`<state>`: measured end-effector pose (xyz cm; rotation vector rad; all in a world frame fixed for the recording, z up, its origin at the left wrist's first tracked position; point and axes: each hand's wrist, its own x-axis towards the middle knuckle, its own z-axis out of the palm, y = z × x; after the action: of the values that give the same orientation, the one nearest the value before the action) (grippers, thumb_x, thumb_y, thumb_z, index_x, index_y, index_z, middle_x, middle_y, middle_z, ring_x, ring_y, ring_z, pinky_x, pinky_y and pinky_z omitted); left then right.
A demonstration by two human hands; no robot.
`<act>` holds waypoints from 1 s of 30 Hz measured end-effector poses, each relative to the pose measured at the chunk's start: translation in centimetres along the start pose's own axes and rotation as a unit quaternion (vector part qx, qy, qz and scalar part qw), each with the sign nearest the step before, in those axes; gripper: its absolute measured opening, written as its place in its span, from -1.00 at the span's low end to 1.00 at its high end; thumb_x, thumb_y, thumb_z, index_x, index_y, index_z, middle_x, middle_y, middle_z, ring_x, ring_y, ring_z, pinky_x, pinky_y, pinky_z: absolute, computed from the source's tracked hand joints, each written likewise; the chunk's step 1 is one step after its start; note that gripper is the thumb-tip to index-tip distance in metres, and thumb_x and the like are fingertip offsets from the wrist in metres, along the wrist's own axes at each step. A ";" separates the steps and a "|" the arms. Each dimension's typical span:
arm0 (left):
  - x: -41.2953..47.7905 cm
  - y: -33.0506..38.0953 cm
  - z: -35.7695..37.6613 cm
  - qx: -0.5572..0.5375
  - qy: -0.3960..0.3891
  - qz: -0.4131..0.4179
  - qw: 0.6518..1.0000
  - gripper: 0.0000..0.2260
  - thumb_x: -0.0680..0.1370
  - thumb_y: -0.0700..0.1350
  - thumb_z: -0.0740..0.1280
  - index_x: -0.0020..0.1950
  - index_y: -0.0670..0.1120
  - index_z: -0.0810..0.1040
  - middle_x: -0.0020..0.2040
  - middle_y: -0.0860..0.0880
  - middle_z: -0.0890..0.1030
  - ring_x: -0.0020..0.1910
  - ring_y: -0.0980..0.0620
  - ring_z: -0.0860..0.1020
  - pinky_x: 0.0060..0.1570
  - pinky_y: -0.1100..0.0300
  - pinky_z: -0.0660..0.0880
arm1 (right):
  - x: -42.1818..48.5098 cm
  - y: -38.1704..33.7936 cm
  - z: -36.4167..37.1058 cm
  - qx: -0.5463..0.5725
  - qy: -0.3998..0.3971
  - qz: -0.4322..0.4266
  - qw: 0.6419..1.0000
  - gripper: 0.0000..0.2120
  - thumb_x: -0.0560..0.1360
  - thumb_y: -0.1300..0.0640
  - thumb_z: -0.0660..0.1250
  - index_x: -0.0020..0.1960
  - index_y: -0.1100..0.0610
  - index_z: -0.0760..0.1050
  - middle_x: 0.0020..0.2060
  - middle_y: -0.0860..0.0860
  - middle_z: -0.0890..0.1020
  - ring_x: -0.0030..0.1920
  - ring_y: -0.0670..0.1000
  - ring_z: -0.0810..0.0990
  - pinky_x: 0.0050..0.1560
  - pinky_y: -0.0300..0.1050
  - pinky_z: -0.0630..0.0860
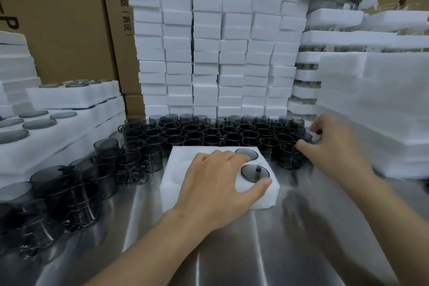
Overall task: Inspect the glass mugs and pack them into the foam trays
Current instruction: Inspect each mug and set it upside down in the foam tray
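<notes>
Head: L grip [216,181] on tray [176,169] edge

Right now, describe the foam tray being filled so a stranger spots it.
On the steel table, just in front of the crowd of loose glass mugs, a foam tray lies under the left hand. Unlike the stacked trays around, it sits alone, two mugs sunk in its right side.

Left hand [220,179]: lying palm down, fingers straight and slightly spread, thumb stretching out to the right. Left forearm [148,246]: bare, angling in from below. Right hand [334,144]: reaching forward and rightward, fingers curling, blurred; grip not discernible. Right forearm [394,211]: bare, extending.
</notes>
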<state>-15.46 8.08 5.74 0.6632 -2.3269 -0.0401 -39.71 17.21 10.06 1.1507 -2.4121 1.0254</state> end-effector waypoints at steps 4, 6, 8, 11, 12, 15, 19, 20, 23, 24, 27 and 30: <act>0.2 0.5 -0.3 -0.099 0.075 -0.055 0.991 -0.64 0.58 0.36 0.24 0.30 0.28 0.56 0.04 0.32 0.59 0.02 0.24 0.52 0.09 0.15 0.43 | -2.0 -3.4 -0.1 0.059 0.087 -0.187 0.977 -0.58 0.45 0.00 0.54 0.19 -0.08 0.42 0.02 -0.14 0.55 0.11 0.09 0.55 0.01 0.08 0.51; 0.3 0.7 -0.6 -0.185 0.103 -0.071 0.975 -0.72 0.60 0.30 0.28 0.28 0.29 0.54 0.00 0.26 0.62 -0.07 0.14 0.58 -0.07 0.16 0.49 | -3.2 -4.8 -0.1 0.080 0.127 -0.260 0.954 -0.53 0.46 0.03 0.57 0.27 -0.07 0.44 0.06 -0.23 0.53 0.14 0.05 0.54 0.04 0.02 0.49; 0.4 0.9 -1.0 -0.285 0.119 -0.069 0.949 -0.83 0.63 0.18 0.34 0.22 0.29 0.56 -0.04 0.23 0.66 -0.16 0.06 0.61 -0.19 0.23 0.48 | -4.1 -5.9 -0.1 0.106 0.159 -0.311 0.931 -0.49 0.47 0.08 0.60 0.33 -0.04 0.46 0.14 -0.20 0.59 0.16 0.04 0.56 0.10 -0.02 0.53; 0.4 1.4 -1.7 -0.387 0.138 -0.047 0.910 -0.90 0.66 0.03 0.40 0.13 0.24 0.63 -0.10 0.17 0.70 -0.21 0.09 0.61 -0.23 0.15 0.58 | -5.0 -6.7 0.1 0.136 0.200 -0.365 0.899 -0.49 0.50 0.12 0.60 0.38 0.04 0.49 0.26 -0.11 0.65 0.16 0.05 0.58 0.16 0.04 0.58; 0.4 1.5 -1.9 -0.410 0.143 -0.046 0.900 -0.90 0.65 0.00 0.42 0.11 0.22 0.65 -0.11 0.14 0.71 -0.22 0.10 0.62 -0.22 -0.03 0.62 | -5.2 -6.9 0.1 0.146 0.208 -0.378 0.890 -0.52 0.52 0.14 0.59 0.37 0.05 0.49 0.32 -0.11 0.64 0.16 0.05 0.58 0.16 0.05 0.59; 0.4 1.5 -2.2 -0.441 0.153 -0.046 0.883 -0.86 0.66 -0.12 0.44 0.09 0.15 0.65 -0.13 0.09 0.71 -0.25 0.14 0.66 -0.22 -0.21 0.60 | -5.5 -7.2 0.0 0.166 0.235 -0.402 0.870 -0.58 0.55 0.16 0.57 0.31 0.04 0.47 0.39 -0.09 0.60 0.10 0.06 0.58 0.13 0.02 0.58; 0.3 1.6 -2.0 -0.460 0.139 -0.049 0.876 -0.87 0.68 -0.17 0.43 0.13 0.07 0.64 -0.14 0.07 0.71 -0.26 0.11 0.67 -0.26 -0.03 0.60 | -5.7 -7.4 0.0 0.179 0.252 -0.414 0.856 -0.55 0.55 0.23 0.57 0.33 0.03 0.46 0.41 -0.07 0.58 0.04 0.11 0.60 0.12 -0.03 0.56; 0.2 1.7 -2.0 -0.468 0.140 -0.051 0.871 -0.87 0.67 -0.18 0.44 0.14 0.06 0.64 -0.14 0.05 0.71 -0.27 0.11 0.68 -0.28 0.10 0.59 | -5.8 -7.5 0.1 0.181 0.253 -0.414 0.855 -0.56 0.56 0.24 0.56 0.33 0.03 0.46 0.41 -0.06 0.59 0.04 0.13 0.61 0.12 -0.04 0.56; 0.4 2.0 -1.9 -0.510 0.147 -0.068 0.845 -0.88 0.68 -0.20 0.42 0.14 0.01 0.58 -0.15 -0.03 0.71 -0.30 0.11 0.67 -0.27 0.29 0.54 | -5.9 -7.6 0.1 0.188 0.252 -0.416 0.854 -0.57 0.57 0.21 0.55 0.33 0.02 0.46 0.43 -0.06 0.57 0.05 0.11 0.61 0.13 -0.12 0.53; 0.5 2.0 -2.0 -0.522 0.147 -0.072 0.837 -0.90 0.69 -0.20 0.41 0.15 -0.02 0.57 -0.15 -0.05 0.71 -0.31 0.11 0.68 -0.28 0.31 0.54 | -6.0 -7.7 0.2 0.190 0.251 -0.419 0.852 -0.57 0.57 0.21 0.55 0.35 0.02 0.46 0.44 -0.07 0.56 0.05 0.11 0.61 0.14 -0.14 0.52; 0.7 1.9 -2.1 -0.530 0.144 -0.069 0.833 -0.95 0.70 -0.18 0.39 0.10 -0.05 0.64 -0.16 -0.04 0.71 -0.33 0.14 0.67 -0.33 0.39 0.49 | -6.4 -7.9 0.5 0.196 0.237 -0.427 0.851 -0.51 0.59 0.21 0.53 0.42 -0.02 0.43 0.49 -0.07 0.53 0.14 0.08 0.61 0.19 -0.11 0.52; 0.8 1.7 -2.4 -0.540 0.156 -0.068 0.824 -0.91 0.69 -0.19 0.40 0.05 -0.04 0.69 -0.16 -0.01 0.73 -0.36 0.15 0.63 -0.33 0.41 0.47 | -6.7 -8.2 0.8 0.239 0.196 -0.419 0.854 -0.40 0.60 0.21 0.52 0.53 -0.06 0.36 0.60 -0.05 0.41 0.42 -0.03 0.53 0.29 -0.06 0.53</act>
<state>-15.17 9.56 8.38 0.1981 -1.5506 -1.1331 -29.10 16.91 10.02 1.7031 -1.1321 1.3606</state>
